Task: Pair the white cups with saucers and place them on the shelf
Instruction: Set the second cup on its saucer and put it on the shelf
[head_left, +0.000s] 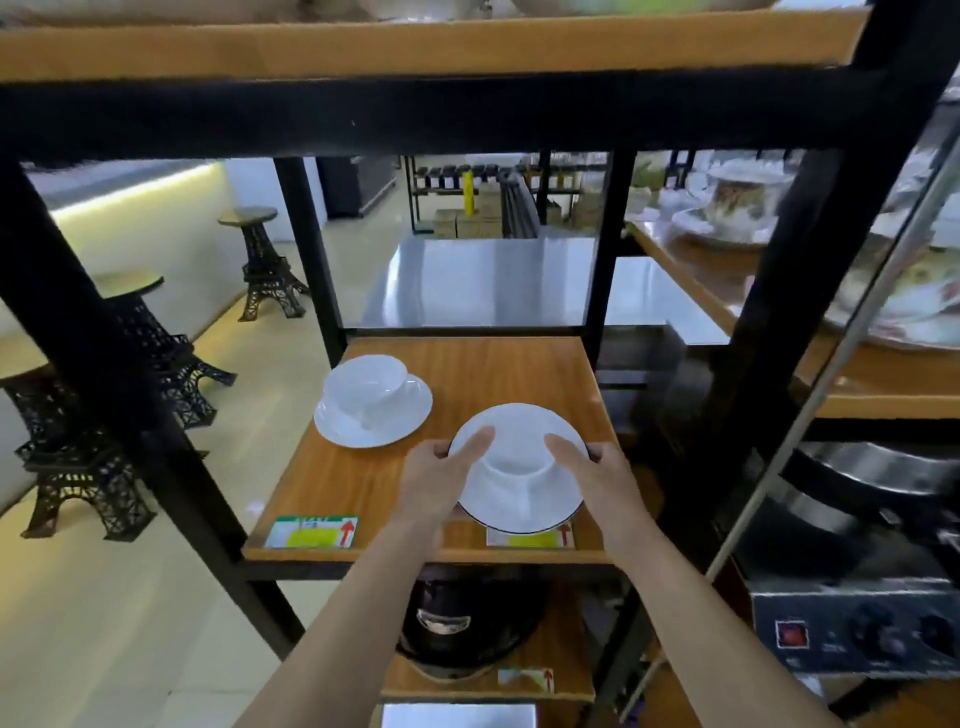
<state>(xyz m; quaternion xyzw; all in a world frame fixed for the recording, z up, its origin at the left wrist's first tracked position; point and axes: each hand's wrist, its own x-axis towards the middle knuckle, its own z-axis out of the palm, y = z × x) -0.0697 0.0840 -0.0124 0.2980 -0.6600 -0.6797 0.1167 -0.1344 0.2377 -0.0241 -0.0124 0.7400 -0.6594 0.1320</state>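
On the wooden shelf (519, 374), a white cup (366, 382) sits on a white saucer (410, 415) at the left. A second white saucer (519, 426) with a white cup (514, 470) on it is held over the shelf's front right part. My left hand (441, 478) grips that saucer's left rim, thumb on top. My right hand (592, 480) grips its right rim the same way. Whether this saucer touches the shelf board is not visible.
Black metal uprights (311, 249) frame the shelf, with a wooden board (415, 47) overhead. A black appliance (462, 623) sits on the shelf below. Patterned crockery (743, 202) fills the shelving at right. Tower-shaped black stools (267, 265) stand on the floor at left.
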